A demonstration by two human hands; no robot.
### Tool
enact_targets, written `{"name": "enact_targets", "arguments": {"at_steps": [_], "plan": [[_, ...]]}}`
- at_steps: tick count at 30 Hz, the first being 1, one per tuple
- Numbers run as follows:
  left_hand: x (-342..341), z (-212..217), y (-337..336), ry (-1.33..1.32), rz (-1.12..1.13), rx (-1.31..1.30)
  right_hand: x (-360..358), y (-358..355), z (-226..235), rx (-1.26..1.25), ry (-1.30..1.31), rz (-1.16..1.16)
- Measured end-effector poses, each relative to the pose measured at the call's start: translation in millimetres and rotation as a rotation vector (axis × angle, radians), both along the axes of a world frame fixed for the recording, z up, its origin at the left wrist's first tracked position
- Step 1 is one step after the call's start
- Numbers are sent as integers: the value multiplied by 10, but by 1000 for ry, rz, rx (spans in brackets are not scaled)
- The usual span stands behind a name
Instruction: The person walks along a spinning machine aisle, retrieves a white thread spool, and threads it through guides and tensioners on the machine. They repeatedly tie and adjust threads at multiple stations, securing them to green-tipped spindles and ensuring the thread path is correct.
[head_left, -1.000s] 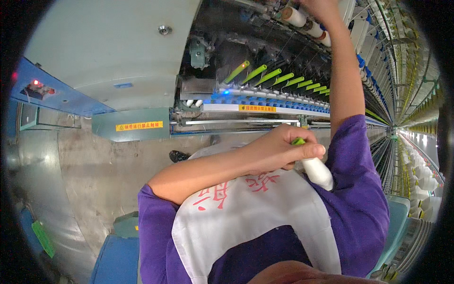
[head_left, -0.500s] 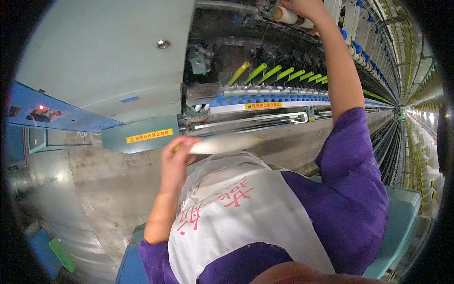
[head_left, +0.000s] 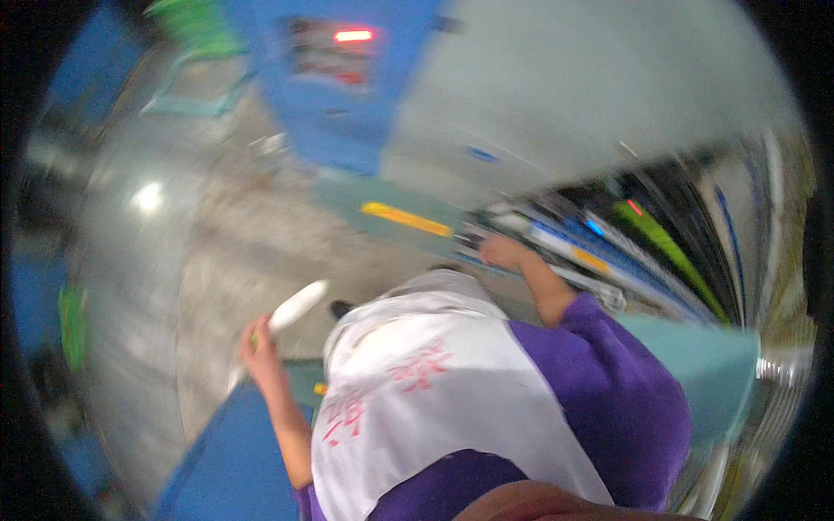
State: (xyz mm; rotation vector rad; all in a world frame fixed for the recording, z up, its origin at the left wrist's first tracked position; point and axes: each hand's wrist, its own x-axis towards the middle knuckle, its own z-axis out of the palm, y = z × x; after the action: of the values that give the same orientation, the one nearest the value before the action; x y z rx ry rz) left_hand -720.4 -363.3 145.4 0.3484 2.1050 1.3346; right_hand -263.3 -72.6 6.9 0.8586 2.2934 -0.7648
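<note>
My left hand (head_left: 257, 344) is closed on one end of a yarn bobbin (head_left: 300, 306), wound white, with a bit of green tube at its tip. The bobbin points up and to the right, held out over the floor at my left side. In front of me to the right, my right hand (head_left: 502, 252) is at the low rails of the spinning machine (head_left: 599, 260). Motion smears its fingers, so whether they touch or hold anything is unclear.
A grey machine cabinet (head_left: 599, 95) with a blue control panel (head_left: 347, 113) and red lit display stands ahead. The row of green tubes (head_left: 673, 252) is blurred at right. A blue box (head_left: 230, 456) sits beside my left arm, a pale green casing (head_left: 704, 365) at my right.
My view has swung left toward the cabinet. My right hand has come down from the upper yarn packages to the low rails. My left hand has carried the bobbin outward, away from my apron.
</note>
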Motion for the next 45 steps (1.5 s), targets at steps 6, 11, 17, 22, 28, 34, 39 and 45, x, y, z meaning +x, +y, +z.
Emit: {"name": "enact_targets", "arguments": {"at_steps": [6,11,17,22,28,34,39,45], "plan": [[-1759,51,563,179,-185,-36,-2089,212,106,-106,112,-443],[-3233,-786,926,392,-397,-261,-3855,881,-277,-207,269,-509],[-4244,-1619,-798,173,4,-620,-6881,1555,-213,-311,469,-49],[-4402,-1650,-1732,-142,388,-1014,-9491,2896,1604,228,1218,-41],[-6283,-2357,-624,-221,104,-1006,-11077,4663,2634,846,1324,-171],[-9907,-2309,1115,95,-253,-829,-11537,4984,2266,903,719,-458],[-13394,-1325,4063,661,-468,-511,-11768,5032,2444,753,815,-842],[-15198,25,7068,739,-213,-170,-12591,5751,2392,911,820,-1012]]}}
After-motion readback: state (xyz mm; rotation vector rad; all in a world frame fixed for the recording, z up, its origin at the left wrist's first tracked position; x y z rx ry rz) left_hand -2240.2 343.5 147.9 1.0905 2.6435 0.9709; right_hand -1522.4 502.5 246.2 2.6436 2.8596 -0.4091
